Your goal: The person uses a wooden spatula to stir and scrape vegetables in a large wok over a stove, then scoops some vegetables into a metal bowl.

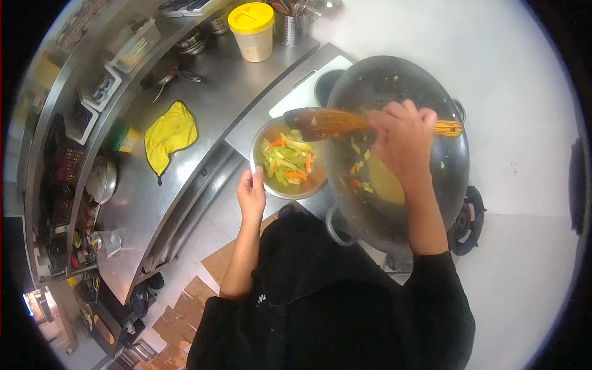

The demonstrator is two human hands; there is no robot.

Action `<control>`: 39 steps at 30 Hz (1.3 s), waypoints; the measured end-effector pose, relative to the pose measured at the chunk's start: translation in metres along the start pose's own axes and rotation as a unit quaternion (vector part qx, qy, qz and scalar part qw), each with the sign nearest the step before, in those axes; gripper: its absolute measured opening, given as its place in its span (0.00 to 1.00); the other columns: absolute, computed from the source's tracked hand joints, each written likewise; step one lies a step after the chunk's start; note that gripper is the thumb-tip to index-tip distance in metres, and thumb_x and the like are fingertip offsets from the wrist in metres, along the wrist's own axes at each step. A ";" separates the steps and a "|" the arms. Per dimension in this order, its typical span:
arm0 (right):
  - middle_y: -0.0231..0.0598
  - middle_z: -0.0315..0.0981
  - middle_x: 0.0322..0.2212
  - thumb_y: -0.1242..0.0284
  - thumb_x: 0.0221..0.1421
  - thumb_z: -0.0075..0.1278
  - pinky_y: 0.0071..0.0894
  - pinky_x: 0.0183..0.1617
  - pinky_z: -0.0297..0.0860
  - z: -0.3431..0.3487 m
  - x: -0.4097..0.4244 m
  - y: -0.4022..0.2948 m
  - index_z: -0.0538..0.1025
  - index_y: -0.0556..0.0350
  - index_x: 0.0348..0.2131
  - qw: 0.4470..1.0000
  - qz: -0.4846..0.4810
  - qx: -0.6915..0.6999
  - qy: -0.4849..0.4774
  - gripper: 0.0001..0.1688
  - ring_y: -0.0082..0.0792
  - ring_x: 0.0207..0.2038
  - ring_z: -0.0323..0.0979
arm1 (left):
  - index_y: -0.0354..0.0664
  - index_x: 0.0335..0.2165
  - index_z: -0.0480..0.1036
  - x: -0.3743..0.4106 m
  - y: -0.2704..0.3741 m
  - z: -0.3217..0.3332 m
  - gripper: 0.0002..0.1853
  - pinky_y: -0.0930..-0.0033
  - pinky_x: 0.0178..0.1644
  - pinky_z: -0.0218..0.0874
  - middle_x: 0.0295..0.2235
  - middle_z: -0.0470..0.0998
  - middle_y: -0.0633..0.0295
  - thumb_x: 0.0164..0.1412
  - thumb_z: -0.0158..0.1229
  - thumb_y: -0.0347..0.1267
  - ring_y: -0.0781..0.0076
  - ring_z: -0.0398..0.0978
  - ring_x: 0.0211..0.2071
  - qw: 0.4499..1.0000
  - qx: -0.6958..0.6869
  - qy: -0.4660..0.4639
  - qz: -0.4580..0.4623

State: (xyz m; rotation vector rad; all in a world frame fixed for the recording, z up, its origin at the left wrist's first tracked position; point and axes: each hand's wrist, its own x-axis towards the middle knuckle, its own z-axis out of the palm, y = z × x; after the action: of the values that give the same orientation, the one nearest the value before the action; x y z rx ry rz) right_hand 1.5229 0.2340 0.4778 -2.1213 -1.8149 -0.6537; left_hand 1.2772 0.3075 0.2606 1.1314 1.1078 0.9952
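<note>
My left hand (252,194) grips the rim of a round metal bowl (319,179), thumb over the edge. Cut vegetables (287,159), green, pale and orange, lie in the bowl. My right hand (403,138) is closed around the handle of a wooden spatula (340,124). Its dark, wet blade hangs over the bowl's upper edge. Beneath my right hand is a large dark wok (397,88), close against the bowl's right side. Yellowish liquid (385,182) and a few vegetable bits (355,173) are in the wok.
Left of me runs a steel counter (203,106) with a yellow cloth (171,136) and a yellow-lidded tub (252,32). A gas burner (467,219) shows past the wok's right edge. Shelves with containers (134,46) line the far left. Cardboard (185,305) covers part of the floor.
</note>
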 end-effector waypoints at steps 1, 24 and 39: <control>0.25 0.69 0.21 0.74 0.40 0.54 0.38 0.39 0.53 -0.002 -0.003 0.007 0.80 0.43 0.24 1.000 0.007 0.009 -0.002 0.06 0.31 0.31 0.65 | 0.36 0.28 0.70 -0.001 -0.001 -0.001 0.13 0.80 0.29 0.56 0.24 0.71 0.69 0.64 0.47 0.33 0.86 0.64 0.25 1.000 0.003 0.001 -0.007; 0.40 0.77 0.28 0.59 0.46 0.50 0.47 0.45 0.56 0.112 -0.152 0.157 0.81 0.41 0.30 0.880 0.359 0.049 -0.308 0.14 0.42 0.35 0.73 | 0.38 0.25 0.67 0.021 -0.012 0.001 0.13 0.80 0.29 0.55 0.23 0.68 0.70 0.65 0.45 0.33 0.86 0.61 0.26 0.994 0.086 0.007 0.064; 0.33 0.77 0.27 0.65 0.48 0.51 0.42 0.43 0.56 0.062 -0.027 0.075 0.81 0.43 0.29 0.962 0.182 0.143 -0.143 0.09 0.38 0.36 0.71 | 0.41 0.19 0.63 0.058 -0.001 0.029 0.18 0.79 0.23 0.49 0.17 0.64 0.74 0.64 0.48 0.36 0.87 0.57 0.21 0.991 0.056 0.047 0.111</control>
State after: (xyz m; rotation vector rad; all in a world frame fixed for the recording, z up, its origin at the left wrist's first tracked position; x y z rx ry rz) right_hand 1.6036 0.2271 0.4170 -2.3417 -1.4676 0.0058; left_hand 1.3159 0.3587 0.2527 1.3318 1.1425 1.1800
